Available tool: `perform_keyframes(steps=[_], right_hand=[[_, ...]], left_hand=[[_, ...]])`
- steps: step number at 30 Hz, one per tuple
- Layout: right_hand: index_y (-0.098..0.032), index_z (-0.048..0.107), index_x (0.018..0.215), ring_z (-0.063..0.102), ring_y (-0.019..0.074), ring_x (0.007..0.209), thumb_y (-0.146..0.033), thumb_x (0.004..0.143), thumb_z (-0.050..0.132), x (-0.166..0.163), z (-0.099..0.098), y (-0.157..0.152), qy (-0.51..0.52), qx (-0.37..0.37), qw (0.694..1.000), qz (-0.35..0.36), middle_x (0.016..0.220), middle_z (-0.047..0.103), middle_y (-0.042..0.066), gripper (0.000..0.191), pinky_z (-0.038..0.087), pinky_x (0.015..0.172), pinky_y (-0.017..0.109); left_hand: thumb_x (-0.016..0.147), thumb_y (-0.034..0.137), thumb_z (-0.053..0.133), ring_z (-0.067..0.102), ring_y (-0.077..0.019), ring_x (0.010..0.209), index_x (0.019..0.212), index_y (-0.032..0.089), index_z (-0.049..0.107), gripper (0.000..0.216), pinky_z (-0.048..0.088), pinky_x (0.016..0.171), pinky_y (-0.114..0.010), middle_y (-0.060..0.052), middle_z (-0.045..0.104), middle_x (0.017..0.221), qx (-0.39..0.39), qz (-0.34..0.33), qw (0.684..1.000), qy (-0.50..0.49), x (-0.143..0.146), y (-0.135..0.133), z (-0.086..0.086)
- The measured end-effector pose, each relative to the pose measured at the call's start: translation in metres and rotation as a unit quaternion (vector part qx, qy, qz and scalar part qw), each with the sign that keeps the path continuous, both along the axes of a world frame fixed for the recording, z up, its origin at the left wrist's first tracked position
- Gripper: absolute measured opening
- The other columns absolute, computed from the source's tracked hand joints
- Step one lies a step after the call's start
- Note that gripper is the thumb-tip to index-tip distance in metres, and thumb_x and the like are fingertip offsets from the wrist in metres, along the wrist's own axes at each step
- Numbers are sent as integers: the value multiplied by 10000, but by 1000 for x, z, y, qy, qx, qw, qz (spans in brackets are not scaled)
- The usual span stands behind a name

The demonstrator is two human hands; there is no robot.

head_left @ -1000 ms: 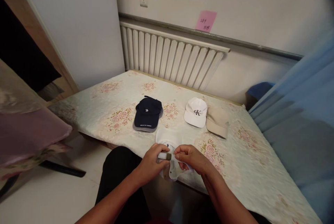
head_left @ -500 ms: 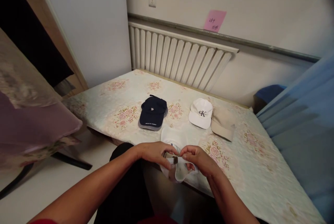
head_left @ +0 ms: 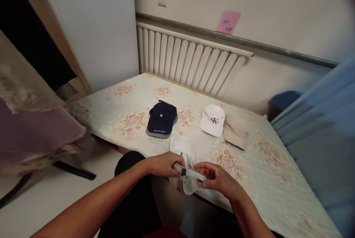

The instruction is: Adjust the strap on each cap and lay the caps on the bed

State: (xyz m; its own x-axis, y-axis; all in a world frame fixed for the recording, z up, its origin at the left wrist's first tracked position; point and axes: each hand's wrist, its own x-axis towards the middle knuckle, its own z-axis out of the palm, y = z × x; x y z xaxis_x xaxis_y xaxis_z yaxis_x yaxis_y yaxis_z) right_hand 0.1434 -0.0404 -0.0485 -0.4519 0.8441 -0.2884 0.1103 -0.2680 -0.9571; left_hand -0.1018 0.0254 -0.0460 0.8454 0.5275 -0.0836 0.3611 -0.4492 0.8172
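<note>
Your left hand [head_left: 163,164] pinches buckle end of white cap [head_left: 185,156] strap; right hand [head_left: 217,179] pinches strap's free end; cap at bed [head_left: 266,179] edge nearest you, strap adjustment midway, navy cap [head_left: 162,119] behind it untouched

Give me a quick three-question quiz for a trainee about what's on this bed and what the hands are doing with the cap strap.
1. True or false: both hands grip the strap of the white cap at the near edge of the bed.
2. How many other caps lie on the bed farther from the person?
3. Which cap lies nearest the radiator's left end? A: navy cap. B: beige cap. C: white lettered cap.

Key
1. True: the left hand pinches the strap at the buckle, the right hand holds its other end.
2. Three: navy cap, white lettered cap, beige cap.
3. A.
</note>
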Motion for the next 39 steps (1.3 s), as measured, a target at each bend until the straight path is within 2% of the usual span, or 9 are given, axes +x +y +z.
perform_keyframes(steps=[2,5,10,15,24,32,39], right_hand=[[-212,605,1048,585,160,743,-189,587,765,4,0,-6,-34,8,999,8,799,664,-6,488,414,689,286],[-199,620,999,595,166,735,-186,633,723,7,-3,-12,-57,13,998,17,780,686,4,380,413,706,294],[-186,634,874,578,138,621,-226,661,702,7,-3,-6,-57,-4,998,16,669,668,-16,227,398,638,270],[-169,637,845,570,122,599,-232,658,699,6,1,8,-36,-16,999,32,638,658,-22,207,396,644,260],[-154,654,864,570,120,589,-247,667,692,12,-12,22,-10,-9,1000,25,624,660,-17,222,400,665,270],[-149,648,861,565,116,576,-235,652,695,14,-17,29,-16,-6,1000,-2,615,663,-21,230,390,645,262],[-142,649,876,543,96,556,-210,672,675,15,-16,31,-14,0,1000,8,599,658,-26,216,353,623,240]], left_hand=[[688,177,576,541,-115,704,907,201,649,232,393,632,-184,26,625,796,2,-1,1000,-3,-1,1,-3],[695,173,568,541,-117,722,881,196,652,205,395,658,-188,24,624,804,-19,-13,999,-23,-2,3,-6],[662,170,582,507,-106,683,856,194,649,206,381,616,-176,45,593,737,-118,-26,993,-10,-3,11,-8],[627,192,612,479,-96,653,817,188,640,192,359,619,-183,59,565,701,-200,-16,980,0,-3,22,-7],[600,224,659,498,-96,640,822,186,652,226,374,632,-189,52,589,693,-307,20,950,-45,-3,29,-16],[579,261,726,535,-107,656,835,181,649,279,402,657,-201,32,614,721,-358,28,931,-65,-6,33,-24],[598,286,728,543,-106,660,857,182,661,287,400,670,-202,31,624,736,-338,10,940,-49,-5,34,-24]])
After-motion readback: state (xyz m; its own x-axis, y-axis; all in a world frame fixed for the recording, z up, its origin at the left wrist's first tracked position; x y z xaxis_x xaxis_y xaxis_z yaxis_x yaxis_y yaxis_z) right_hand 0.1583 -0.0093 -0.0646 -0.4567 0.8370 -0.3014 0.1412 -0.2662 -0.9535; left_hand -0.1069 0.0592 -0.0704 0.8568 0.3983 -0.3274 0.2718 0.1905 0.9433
